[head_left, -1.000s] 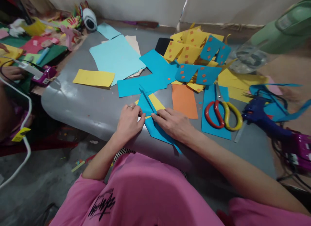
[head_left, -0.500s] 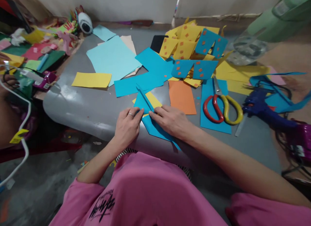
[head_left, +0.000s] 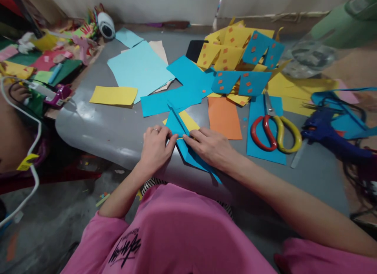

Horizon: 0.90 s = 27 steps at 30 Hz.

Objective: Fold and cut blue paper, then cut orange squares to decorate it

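Head view: both bare hands meet over one piece of work near the close edge of the grey table (head_left: 97, 125).
Left hand: fingers (head_left: 147, 133) bent, thumb drawn in close to the forefinger with little gap, the tips on the left edge of the folded blue paper (head_left: 176, 125); a ring sits on one finger.
Right hand (head_left: 209, 146): fingers curled and thumb nearly closed on the same paper's right side, thumb tip just beside the left thumb; the undersides of the fingers are hidden.
Folded blue paper: between and under the fingertips, one narrow flap standing up beyond the grip, another part slanting toward the body beneath the right hand.
Yellow paper (head_left: 190, 121): under the blue, showing just beyond the right fingertips.
Blue strip (head_left: 165, 102): beyond the grip, near.
Orange paper (head_left: 224, 119): right of the grip and slightly beyond it.
Scissors (head_left: 269, 107): farther right, red and yellow handles over a blue sheet (head_left: 253, 109).
Glue gun (head_left: 319, 123): well to the right, past the scissors.
Yellow strip (head_left: 113, 95): left of the grip and beyond.
Dotted yellow and blue cutouts (head_left: 229, 58): heaped beyond and right, orange squares on them.
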Tool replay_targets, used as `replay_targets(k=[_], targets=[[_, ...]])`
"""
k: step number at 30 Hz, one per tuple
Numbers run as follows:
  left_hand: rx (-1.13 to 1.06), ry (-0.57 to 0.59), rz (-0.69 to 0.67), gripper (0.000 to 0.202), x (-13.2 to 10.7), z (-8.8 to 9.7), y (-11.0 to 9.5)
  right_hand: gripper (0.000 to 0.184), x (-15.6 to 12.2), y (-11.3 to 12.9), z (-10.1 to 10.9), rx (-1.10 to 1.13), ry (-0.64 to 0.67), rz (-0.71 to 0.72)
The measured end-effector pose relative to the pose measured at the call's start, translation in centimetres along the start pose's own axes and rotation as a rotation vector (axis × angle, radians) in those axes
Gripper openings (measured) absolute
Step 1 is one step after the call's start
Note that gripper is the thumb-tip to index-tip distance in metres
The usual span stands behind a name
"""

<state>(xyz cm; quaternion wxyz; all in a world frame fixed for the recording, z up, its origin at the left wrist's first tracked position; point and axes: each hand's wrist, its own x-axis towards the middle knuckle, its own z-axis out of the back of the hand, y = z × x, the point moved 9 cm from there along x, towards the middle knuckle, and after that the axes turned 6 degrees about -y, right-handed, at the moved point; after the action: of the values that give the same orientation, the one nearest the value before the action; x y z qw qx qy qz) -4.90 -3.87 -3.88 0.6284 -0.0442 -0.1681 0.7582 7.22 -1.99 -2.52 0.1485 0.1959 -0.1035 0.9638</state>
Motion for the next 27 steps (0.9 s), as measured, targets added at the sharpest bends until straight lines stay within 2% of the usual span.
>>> replay_targets(k=[7,13,22,27], targets=[[0.065,0.091,0.016,0.030,1.1,-0.5,-0.2,0.031,-0.1,-0.1,0.0,0.027,-0.018,0.008],[0.134,0.119,0.027,0.027,1.1,-0.8,-0.3,0.032,0.0,0.1,0.0,0.009,-0.015,0.007],[0.109,0.053,-0.018,0.017,0.6,-0.5,-0.4,0.032,-0.1,0.0,-0.2,0.000,0.012,0.007],[0.059,0.003,-0.059,0.020,0.0,-0.3,-0.3,0.032,0.0,0.1,-0.6,0.035,0.052,0.009]])
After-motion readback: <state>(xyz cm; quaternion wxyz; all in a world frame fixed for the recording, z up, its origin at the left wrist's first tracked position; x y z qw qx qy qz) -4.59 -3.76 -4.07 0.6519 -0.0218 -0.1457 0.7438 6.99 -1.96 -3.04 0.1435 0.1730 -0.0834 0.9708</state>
